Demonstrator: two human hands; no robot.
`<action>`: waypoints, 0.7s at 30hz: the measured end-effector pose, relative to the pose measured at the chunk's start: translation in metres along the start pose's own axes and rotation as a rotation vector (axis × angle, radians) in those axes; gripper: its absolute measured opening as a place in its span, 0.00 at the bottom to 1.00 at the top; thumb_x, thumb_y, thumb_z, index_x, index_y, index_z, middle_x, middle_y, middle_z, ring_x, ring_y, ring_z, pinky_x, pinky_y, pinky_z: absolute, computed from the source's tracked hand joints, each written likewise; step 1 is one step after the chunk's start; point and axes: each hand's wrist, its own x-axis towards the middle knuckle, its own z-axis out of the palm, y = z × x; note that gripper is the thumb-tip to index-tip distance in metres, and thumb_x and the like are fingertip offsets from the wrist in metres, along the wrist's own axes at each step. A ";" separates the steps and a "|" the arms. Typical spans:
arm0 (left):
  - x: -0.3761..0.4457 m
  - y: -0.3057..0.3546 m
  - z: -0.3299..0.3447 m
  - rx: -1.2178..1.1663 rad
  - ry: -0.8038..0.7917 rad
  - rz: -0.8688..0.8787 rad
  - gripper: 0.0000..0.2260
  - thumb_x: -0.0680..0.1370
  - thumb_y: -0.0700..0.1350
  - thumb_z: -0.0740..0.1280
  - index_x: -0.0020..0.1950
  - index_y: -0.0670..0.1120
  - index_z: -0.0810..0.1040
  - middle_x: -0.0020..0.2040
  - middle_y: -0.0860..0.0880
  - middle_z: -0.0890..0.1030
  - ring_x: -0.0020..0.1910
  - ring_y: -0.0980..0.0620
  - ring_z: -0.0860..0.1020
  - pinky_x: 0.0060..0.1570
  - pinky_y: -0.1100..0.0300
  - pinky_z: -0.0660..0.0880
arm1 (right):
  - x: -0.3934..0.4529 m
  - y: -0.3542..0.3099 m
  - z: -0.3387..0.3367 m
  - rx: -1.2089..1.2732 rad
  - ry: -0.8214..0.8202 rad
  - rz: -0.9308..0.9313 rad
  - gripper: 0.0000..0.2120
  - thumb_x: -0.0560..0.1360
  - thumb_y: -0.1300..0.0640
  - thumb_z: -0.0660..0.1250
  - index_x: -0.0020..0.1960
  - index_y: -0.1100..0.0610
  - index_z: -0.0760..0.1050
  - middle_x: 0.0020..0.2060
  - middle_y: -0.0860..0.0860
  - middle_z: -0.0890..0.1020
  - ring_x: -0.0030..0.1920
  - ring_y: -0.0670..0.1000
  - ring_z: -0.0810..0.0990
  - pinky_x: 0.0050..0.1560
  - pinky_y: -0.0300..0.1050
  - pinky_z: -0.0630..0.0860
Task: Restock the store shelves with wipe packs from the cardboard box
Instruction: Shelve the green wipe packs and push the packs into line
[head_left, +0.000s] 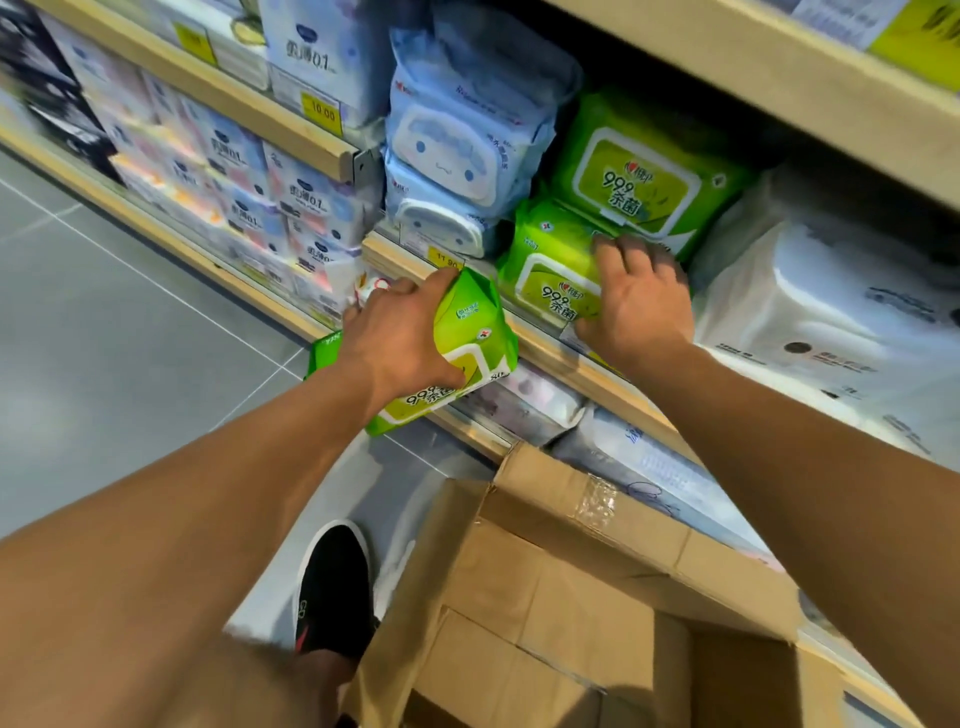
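Three soft green plastic wipe packs with yellow-green lid labels in view. Pack 1: green wipe pack (470, 343) held in the left hand (400, 338), in the air just in front of the light wooden shelf edge (550, 353), label face turned toward the camera and tilted. Left hand is clamped over the pack's top, thumb on the label side, fingers wrapped over the far edge. A second green edge (324, 347) shows below the left wrist; cannot tell whether it belongs to the same pack or to another one.

Pack 2: front green pack on the shelf (550, 275), lying tilted at the shelf front. Right hand (636, 301) rests flat on its right side, fingers spread and pressed against the plastic, not pinching. Pack 3: rear green pack (644, 176), standing behind and above pack 2, touching it.

Left of the green packs: two pale blue wipe packs with white cartoon-face lids, stacked, upper (457, 130) on lower (441, 223). Right of the green packs: large white plastic-wrapped bundles (831, 312), count unclear. One yellow price tag (444, 258) on the shelf edge below the blue packs.

Below the shelf: open brown cardboard box (561, 587), flaps up, one strip of clear tape on a flap; inside not visible. One black shoe (332, 587) on the grey tiled floor (130, 338), just left of the box. Farther left, rows of white-and-pastel boxed packs (249, 182) on two shelf levels, too blurred to count.
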 end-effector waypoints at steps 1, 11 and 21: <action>-0.002 0.003 -0.003 0.011 0.010 0.004 0.52 0.58 0.60 0.77 0.75 0.60 0.53 0.63 0.43 0.72 0.63 0.39 0.70 0.59 0.41 0.69 | -0.009 0.001 -0.005 0.000 0.030 -0.030 0.40 0.69 0.46 0.72 0.75 0.53 0.58 0.71 0.55 0.64 0.70 0.62 0.61 0.70 0.58 0.60; 0.002 0.095 -0.052 0.125 0.199 0.204 0.50 0.58 0.60 0.78 0.74 0.60 0.54 0.63 0.43 0.73 0.61 0.37 0.71 0.58 0.41 0.69 | -0.084 0.059 -0.055 -0.082 0.404 -0.074 0.32 0.64 0.53 0.71 0.67 0.58 0.69 0.65 0.57 0.72 0.66 0.63 0.67 0.67 0.59 0.61; 0.066 0.213 -0.062 0.435 0.144 0.331 0.20 0.68 0.56 0.73 0.55 0.47 0.77 0.55 0.43 0.79 0.56 0.41 0.77 0.57 0.48 0.71 | -0.098 0.106 -0.064 -0.003 0.289 0.210 0.33 0.69 0.49 0.70 0.71 0.56 0.65 0.64 0.58 0.70 0.59 0.63 0.68 0.60 0.57 0.65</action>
